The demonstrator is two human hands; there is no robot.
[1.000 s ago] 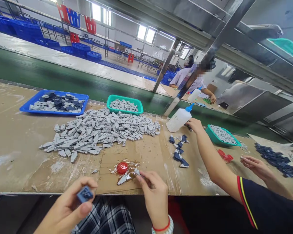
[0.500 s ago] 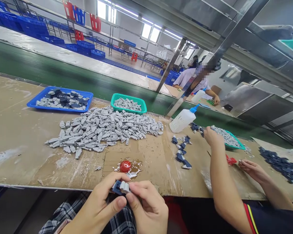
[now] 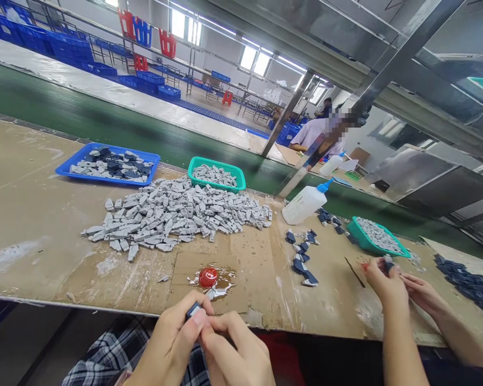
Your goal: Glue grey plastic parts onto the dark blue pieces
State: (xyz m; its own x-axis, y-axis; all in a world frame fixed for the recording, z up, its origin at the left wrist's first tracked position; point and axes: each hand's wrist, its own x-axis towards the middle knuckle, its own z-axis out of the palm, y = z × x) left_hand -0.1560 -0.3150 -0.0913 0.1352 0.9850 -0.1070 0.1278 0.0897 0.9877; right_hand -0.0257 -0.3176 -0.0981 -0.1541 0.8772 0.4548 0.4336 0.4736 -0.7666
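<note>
My left hand [image 3: 171, 340] is closed around a small plastic part [image 3: 192, 310], dark blue with a light grey piece against it; the thumb lies over the grey piece. Fingertips of my right hand [image 3: 239, 348] are pinched together at the part's right end, touching the left thumb. Fingers hide most of the part. Just beyond my hands, a red round cap [image 3: 208, 277] sits in a puddle of clear liquid on the cardboard. A large heap of light grey plastic pieces [image 3: 177, 212] lies farther back.
Behind the heap stand a blue tray [image 3: 108, 182] of mixed pieces and a green basket [image 3: 217, 186]. A white bottle with a blue nozzle [image 3: 304, 205] leans right of them, near several joined parts [image 3: 301, 260]. A co-worker's hands [image 3: 390, 281] work at the right.
My left thumb has moved over the grey piece, and my right fingers have drawn in against it. The co-worker's near hand has come back from the parts by the basket with a dark part.
</note>
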